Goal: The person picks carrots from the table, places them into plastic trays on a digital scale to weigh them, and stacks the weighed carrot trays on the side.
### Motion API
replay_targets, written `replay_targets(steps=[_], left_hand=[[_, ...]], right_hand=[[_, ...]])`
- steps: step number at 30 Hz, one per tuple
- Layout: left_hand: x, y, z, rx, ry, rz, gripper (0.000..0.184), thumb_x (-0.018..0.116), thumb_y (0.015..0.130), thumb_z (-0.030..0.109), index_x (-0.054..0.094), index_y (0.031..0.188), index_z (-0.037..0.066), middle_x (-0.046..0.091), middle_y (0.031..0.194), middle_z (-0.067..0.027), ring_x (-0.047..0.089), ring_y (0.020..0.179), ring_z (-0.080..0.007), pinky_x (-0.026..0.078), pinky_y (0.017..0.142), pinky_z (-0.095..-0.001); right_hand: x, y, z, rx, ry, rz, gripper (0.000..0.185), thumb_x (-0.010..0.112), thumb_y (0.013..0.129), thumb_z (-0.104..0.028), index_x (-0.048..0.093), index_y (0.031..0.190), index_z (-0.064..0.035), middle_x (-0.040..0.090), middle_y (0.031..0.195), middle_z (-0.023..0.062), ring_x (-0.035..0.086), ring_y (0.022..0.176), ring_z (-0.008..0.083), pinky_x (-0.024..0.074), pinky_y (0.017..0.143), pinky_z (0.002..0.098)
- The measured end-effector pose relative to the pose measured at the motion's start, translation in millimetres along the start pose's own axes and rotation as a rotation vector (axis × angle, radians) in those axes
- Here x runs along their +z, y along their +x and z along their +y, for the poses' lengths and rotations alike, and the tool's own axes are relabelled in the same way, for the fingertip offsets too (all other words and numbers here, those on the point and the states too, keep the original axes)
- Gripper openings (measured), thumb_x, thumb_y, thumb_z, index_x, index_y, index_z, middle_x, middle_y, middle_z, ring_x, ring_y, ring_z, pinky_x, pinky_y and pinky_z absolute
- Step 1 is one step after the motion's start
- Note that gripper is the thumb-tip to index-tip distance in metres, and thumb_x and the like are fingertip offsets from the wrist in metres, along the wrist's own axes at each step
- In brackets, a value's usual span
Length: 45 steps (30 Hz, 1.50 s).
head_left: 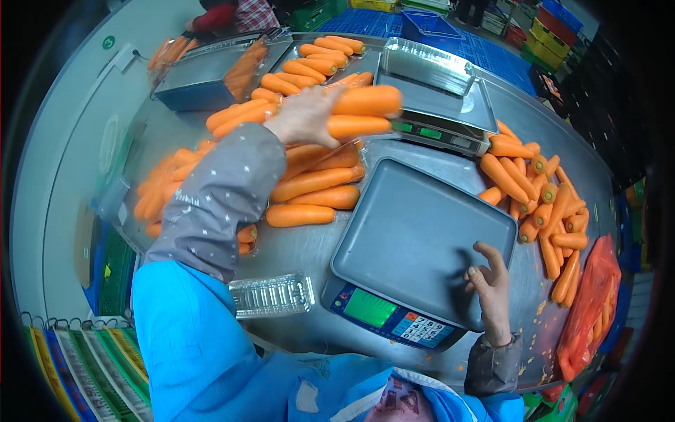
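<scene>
A strip of silver metal worktop [302, 250] shows between the grey rounded-corner scale pan [415, 225] and the long orange carrots [316, 190] to its left; a red plastic bag [587, 309] lies by the worktop's right edge; above those carrots, the bare left hand [307, 116] has its grip closed on two blurred orange carrots [365, 102], long axes crosswise, ends pointing right; the bare right hand [492, 292], its grip loosely open, is over the pan's right side.

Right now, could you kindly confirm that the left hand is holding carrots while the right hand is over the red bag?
Not quite: the head view shows the right hand over the flat grey tray instead. The left hand is indeed holding carrots.
</scene>
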<state>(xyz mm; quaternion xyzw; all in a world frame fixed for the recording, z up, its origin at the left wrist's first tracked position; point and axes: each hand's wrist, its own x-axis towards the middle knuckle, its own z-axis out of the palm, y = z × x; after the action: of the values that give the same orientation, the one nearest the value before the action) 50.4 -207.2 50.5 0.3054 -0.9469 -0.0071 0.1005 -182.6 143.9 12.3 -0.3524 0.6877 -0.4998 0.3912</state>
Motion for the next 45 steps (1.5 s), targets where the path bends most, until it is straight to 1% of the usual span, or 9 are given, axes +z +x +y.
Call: replay_targets(steps=[9, 12, 14, 18, 22, 26, 29, 34, 45], left_hand=[[50, 22, -111, -0.264, -0.080, -0.251, 0.097, 0.075, 0.056, 0.043, 0.034, 0.133, 0.001, 0.051, 0.115, -0.0296, 0.050, 0.108, -0.0414, 0.041, 0.092, -0.0453], [59, 15, -115, -0.179, -0.084, -0.175, 0.095, 0.075, 0.057, 0.046, 0.037, 0.130, -0.003, 0.049, 0.119, -0.0316, 0.050, 0.111, -0.0389, 0.040, 0.094, -0.0440], [70, 4, -116, -0.006, 0.240, 0.152, 0.083, 0.073, 0.066, 0.041, 0.039, 0.128, -0.002, 0.052, 0.114, -0.0277, 0.051, 0.108, -0.0375, 0.041, 0.093, -0.0416], [22, -45, -42, 0.108, -0.068, 0.292, 0.049, 0.067, 0.075, 0.024, 0.050, 0.114, 0.001, 0.055, 0.100, -0.0199, 0.054, 0.097, -0.0362, 0.044, 0.083, -0.0403], [9, -140, 37, -0.034, -0.320, -0.152, 0.018, 0.063, 0.077, 0.019, 0.057, 0.074, 0.002, 0.057, 0.072, -0.0156, 0.057, 0.067, -0.0310, 0.046, 0.061, -0.0395], [39, -257, 74, 0.044, -0.309, -0.809, 0.033, 0.065, 0.078, 0.034, 0.059, 0.094, 0.006, 0.061, 0.088, -0.0149, 0.060, 0.082, -0.0327, 0.048, 0.071, -0.0425], [59, -322, 86, -0.044, -0.325, -0.644, 0.039, 0.073, 0.070, 0.023, 0.053, 0.099, 0.007, 0.054, 0.091, -0.0112, 0.058, 0.082, -0.0329, 0.048, 0.067, -0.0400], [72, -351, 100, -0.148, -0.290, -0.373, 0.017, 0.069, 0.068, 0.002, 0.057, 0.080, 0.002, 0.054, 0.077, -0.0129, 0.057, 0.072, -0.0322, 0.045, 0.061, -0.0387], [81, -354, 87, -0.324, -0.490, -0.287, 0.010, 0.070, 0.065, 0.000, 0.066, 0.074, 0.001, 0.061, 0.069, -0.0139, 0.060, 0.062, -0.0278, 0.046, 0.058, -0.0344]], right_hand=[[-16, -3, 19, 0.101, -0.006, 0.038, 0.033, 0.058, 0.084, -0.009, 0.051, 0.115, 0.0007, 0.054, 0.109, 0.0095, 0.053, 0.071, 0.0095, 0.0445, 0.058, 0.0208], [-13, -2, 19, 0.111, -0.014, 0.031, 0.032, 0.057, 0.084, -0.008, 0.052, 0.114, 0.0007, 0.055, 0.108, 0.0096, 0.053, 0.071, 0.0091, 0.0445, 0.058, 0.0206], [-12, -1, 20, 0.096, -0.014, 0.017, 0.031, 0.057, 0.085, -0.008, 0.052, 0.114, 0.0008, 0.055, 0.108, 0.0095, 0.053, 0.071, 0.0091, 0.0444, 0.058, 0.0203], [-13, -6, 20, 0.093, -0.014, 0.037, 0.032, 0.057, 0.083, -0.005, 0.053, 0.114, 0.0002, 0.059, 0.106, 0.0089, 0.056, 0.070, 0.0094, 0.0460, 0.058, 0.0213], [-17, -9, 25, 0.099, -0.011, 0.034, 0.032, 0.056, 0.082, -0.004, 0.053, 0.114, 0.0002, 0.060, 0.104, 0.0080, 0.056, 0.070, 0.0092, 0.0462, 0.059, 0.0215], [-17, -15, 23, 0.068, -0.009, -0.005, 0.031, 0.057, 0.082, -0.008, 0.055, 0.112, -0.0004, 0.061, 0.102, 0.0076, 0.057, 0.072, 0.0100, 0.0477, 0.062, 0.0231], [-16, -17, 27, 0.024, -0.063, -0.025, 0.031, 0.059, 0.081, -0.012, 0.056, 0.111, -0.0005, 0.063, 0.098, 0.0085, 0.057, 0.071, 0.0102, 0.0488, 0.066, 0.0256], [-17, -24, 28, -0.014, -0.066, -0.021, 0.032, 0.060, 0.082, -0.013, 0.056, 0.111, -0.0006, 0.064, 0.096, 0.0093, 0.056, 0.071, 0.0118, 0.0483, 0.067, 0.0271], [-45, -36, 34, -0.002, -0.013, 0.019, 0.031, 0.060, 0.084, -0.013, 0.056, 0.112, -0.0011, 0.064, 0.096, 0.0084, 0.056, 0.071, 0.0094, 0.0480, 0.065, 0.0258]])
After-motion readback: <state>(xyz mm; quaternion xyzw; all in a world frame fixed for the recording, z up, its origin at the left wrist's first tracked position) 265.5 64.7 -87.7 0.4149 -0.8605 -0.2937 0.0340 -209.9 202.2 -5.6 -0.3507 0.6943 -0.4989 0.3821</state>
